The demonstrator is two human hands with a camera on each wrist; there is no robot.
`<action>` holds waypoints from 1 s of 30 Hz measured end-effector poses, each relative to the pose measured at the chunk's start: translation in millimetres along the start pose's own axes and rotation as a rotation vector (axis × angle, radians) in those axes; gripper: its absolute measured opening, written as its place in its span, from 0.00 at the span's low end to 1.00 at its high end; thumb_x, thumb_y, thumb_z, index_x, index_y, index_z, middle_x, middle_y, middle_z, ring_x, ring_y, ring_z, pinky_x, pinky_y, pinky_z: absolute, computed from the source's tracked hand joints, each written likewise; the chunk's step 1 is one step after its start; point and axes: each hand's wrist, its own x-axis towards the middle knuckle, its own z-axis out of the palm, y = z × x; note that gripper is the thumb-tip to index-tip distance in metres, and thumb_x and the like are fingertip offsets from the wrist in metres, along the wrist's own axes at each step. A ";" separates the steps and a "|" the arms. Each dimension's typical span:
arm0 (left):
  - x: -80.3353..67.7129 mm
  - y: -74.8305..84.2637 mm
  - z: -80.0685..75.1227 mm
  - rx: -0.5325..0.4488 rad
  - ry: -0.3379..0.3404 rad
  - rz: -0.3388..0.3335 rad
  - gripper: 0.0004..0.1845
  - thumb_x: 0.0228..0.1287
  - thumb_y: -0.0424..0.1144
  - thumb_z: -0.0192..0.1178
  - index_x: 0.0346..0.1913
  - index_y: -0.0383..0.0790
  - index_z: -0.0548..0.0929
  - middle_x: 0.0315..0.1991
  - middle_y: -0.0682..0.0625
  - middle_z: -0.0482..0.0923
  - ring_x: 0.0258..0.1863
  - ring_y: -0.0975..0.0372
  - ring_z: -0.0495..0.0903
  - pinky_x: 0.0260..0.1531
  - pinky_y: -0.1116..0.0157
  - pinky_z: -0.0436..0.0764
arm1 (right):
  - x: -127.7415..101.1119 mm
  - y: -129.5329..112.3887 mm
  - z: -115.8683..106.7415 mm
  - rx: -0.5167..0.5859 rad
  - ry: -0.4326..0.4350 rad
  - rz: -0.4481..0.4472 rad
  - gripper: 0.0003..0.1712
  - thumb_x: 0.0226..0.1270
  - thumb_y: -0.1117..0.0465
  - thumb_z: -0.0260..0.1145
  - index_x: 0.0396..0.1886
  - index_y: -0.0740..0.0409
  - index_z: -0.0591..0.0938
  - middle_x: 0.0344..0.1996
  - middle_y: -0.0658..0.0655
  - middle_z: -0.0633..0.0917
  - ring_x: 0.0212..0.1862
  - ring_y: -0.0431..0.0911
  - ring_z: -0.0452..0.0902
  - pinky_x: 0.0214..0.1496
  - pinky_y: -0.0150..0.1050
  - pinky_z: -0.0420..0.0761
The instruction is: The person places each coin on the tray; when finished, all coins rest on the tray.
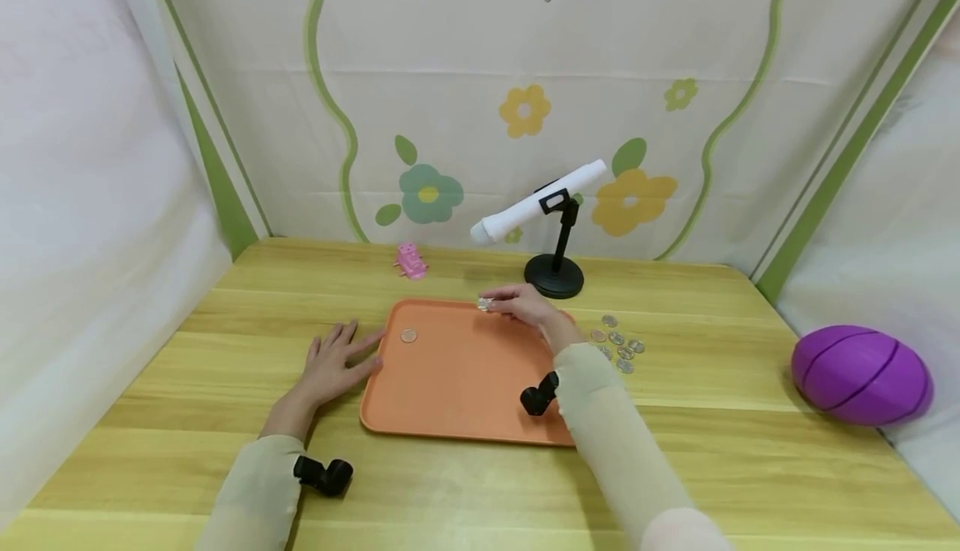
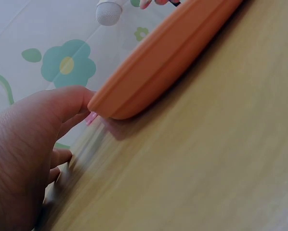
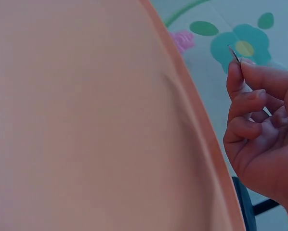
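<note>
Right wrist view shows the pinched coin (image 3: pixel 234 54) edge-on only.

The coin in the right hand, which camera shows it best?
The right wrist view: the coin stands edge-on, pinched in the right hand's fingertips. The head view shows it as a small glint above the tray's far rim. The left wrist view misses it.

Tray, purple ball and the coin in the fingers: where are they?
tray (image 1: pixel 457 393): head view, bare middle of its floor.
purple ball (image 1: pixel 861 374): head view, its middle.
coin (image 1: pixel 484 304): head view, its face, pinched by the right hand (image 1: pixel 521 303).
</note>
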 end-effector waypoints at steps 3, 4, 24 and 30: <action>-0.4 -0.7 -0.3 0.001 0.002 -0.002 0.28 0.58 0.54 0.51 0.61 0.47 0.66 0.62 0.32 0.48 0.61 0.40 0.41 0.51 0.40 0.36 | 6.8 -0.2 15.3 -0.011 -0.037 0.000 0.18 0.58 0.68 0.58 0.50 0.64 0.76 0.35 0.56 0.80 0.25 0.47 0.66 0.26 0.36 0.65; -0.4 -0.7 -0.4 -0.002 0.004 -0.001 0.28 0.58 0.53 0.51 0.61 0.48 0.66 0.62 0.32 0.48 0.61 0.40 0.41 0.51 0.40 0.36 | 8.8 -0.1 20.1 -0.015 -0.046 0.002 0.18 0.58 0.68 0.59 0.49 0.64 0.76 0.35 0.56 0.80 0.25 0.47 0.66 0.26 0.36 0.66; 0.4 -4.6 3.0 -0.009 0.003 0.008 0.28 0.58 0.55 0.50 0.61 0.49 0.66 0.62 0.33 0.48 0.61 0.41 0.40 0.51 0.40 0.36 | 16.6 10.8 64.4 -0.097 0.006 0.061 0.12 0.53 0.69 0.63 0.39 0.61 0.82 0.33 0.53 0.80 0.22 0.43 0.65 0.23 0.31 0.68; 0.8 -4.2 3.2 -0.005 0.008 0.010 0.28 0.58 0.54 0.50 0.61 0.49 0.66 0.62 0.33 0.48 0.61 0.40 0.41 0.51 0.40 0.36 | 14.4 10.0 68.8 -0.159 0.023 0.050 0.11 0.54 0.68 0.62 0.39 0.60 0.82 0.32 0.53 0.79 0.23 0.44 0.66 0.25 0.31 0.68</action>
